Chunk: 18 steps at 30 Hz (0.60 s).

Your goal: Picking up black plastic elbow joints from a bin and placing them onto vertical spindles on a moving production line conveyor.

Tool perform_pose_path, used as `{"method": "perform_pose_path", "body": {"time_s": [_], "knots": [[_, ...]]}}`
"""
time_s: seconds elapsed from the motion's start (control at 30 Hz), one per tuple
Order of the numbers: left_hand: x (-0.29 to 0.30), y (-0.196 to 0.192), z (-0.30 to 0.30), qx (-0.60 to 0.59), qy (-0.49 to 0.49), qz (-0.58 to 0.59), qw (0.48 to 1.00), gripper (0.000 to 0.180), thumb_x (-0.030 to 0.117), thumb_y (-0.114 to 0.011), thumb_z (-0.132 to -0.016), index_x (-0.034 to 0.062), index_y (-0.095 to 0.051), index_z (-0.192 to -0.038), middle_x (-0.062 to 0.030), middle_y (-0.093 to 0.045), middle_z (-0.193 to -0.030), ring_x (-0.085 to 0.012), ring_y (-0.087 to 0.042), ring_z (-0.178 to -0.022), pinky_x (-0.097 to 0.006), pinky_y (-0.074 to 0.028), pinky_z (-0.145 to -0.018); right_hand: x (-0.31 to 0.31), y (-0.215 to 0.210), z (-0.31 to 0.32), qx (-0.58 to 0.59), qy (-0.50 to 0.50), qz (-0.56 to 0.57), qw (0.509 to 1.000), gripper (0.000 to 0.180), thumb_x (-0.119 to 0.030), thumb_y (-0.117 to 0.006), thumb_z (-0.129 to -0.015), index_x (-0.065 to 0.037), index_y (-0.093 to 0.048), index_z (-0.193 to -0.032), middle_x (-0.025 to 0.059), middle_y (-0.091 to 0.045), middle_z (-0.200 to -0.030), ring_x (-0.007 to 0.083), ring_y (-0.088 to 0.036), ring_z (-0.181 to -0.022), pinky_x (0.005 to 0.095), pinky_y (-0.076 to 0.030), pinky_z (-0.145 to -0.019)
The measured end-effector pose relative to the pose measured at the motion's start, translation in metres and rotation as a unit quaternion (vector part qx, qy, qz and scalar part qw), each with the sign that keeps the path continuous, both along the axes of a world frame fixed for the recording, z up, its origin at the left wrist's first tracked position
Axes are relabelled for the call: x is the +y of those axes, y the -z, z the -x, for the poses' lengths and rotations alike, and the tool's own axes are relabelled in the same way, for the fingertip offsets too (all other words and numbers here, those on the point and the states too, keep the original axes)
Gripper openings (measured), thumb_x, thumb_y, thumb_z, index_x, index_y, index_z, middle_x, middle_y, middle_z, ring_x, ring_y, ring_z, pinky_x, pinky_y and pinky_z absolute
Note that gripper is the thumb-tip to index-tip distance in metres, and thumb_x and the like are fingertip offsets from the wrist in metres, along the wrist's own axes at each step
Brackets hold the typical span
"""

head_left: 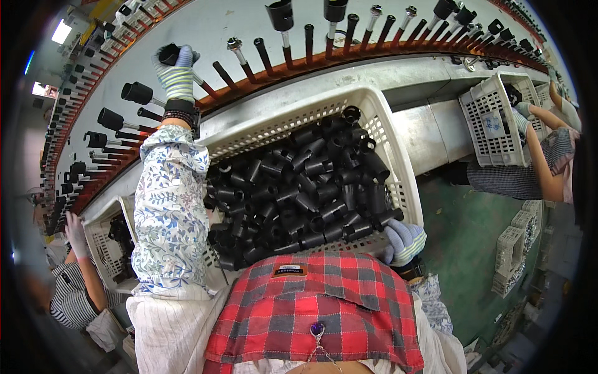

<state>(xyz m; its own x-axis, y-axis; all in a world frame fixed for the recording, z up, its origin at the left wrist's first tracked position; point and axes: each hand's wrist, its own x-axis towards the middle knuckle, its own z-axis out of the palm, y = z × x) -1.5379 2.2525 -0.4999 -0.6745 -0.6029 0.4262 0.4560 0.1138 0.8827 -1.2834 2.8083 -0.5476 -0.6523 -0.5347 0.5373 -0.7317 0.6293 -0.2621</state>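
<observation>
My left hand [176, 73], in a striped knit glove, reaches out to the row of upright posts. Its fingers are wrapped round a short black plastic sleeve [168, 54] at the top of a post. My right hand [403, 243], gloved too, rests at the near right corner of the white crate [408, 187], fingers curled. A black sleeve [387, 218] lies right by those fingertips; whether they grip it is hidden. Many loose black sleeves [299, 187] with cut-out sides fill the crate in front of me.
Posts on a reddish-brown rail [274, 73] curve past the crate; some carry black sleeves [280, 15], others show bare metal tips [234, 45]. On the right, a co-worker's gloved hands [522, 118] are at another white crate [492, 124]. A person in stripes [75, 293] works at left.
</observation>
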Motion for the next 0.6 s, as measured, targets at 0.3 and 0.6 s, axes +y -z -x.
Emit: {"method": "perform_pose_path", "body": {"time_s": [0.3, 0.6], "knots": [[0.046, 0.02, -0.105, -0.15, -0.105, -0.032, 0.983, 0.051, 0.006, -0.07, -0.082, 0.0027, -0.048, -0.128, -0.0063, -0.056, -0.116, -0.0184, -0.054, -0.106, -0.033, -0.043, -0.096, -0.004, 0.011, 0.005, 0.039, 0.014, 0.056, 0.998, 0.032, -0.032, -0.059, -0.072, -0.008, -0.065, -0.092, 0.0113, -0.068, -0.098, 0.0291, -0.066, -0.077, 0.0421, -0.051, -0.066], [0.18, 0.117, -0.215, -0.394, 0.16, 0.63, 0.65, 0.065, 0.022, -0.073, -0.069, 0.0098, -0.051, -0.129, -0.0157, -0.058, -0.122, -0.0357, -0.053, -0.117, -0.044, -0.044, -0.1, 0.002, 0.006, 0.001, 0.032, -0.037, 0.059, 0.997, 0.032, -0.027, -0.064, -0.067, -0.007, -0.065, -0.091, 0.0114, -0.068, -0.094, 0.0288, -0.066, -0.077, 0.0406, -0.052, -0.065]]}}
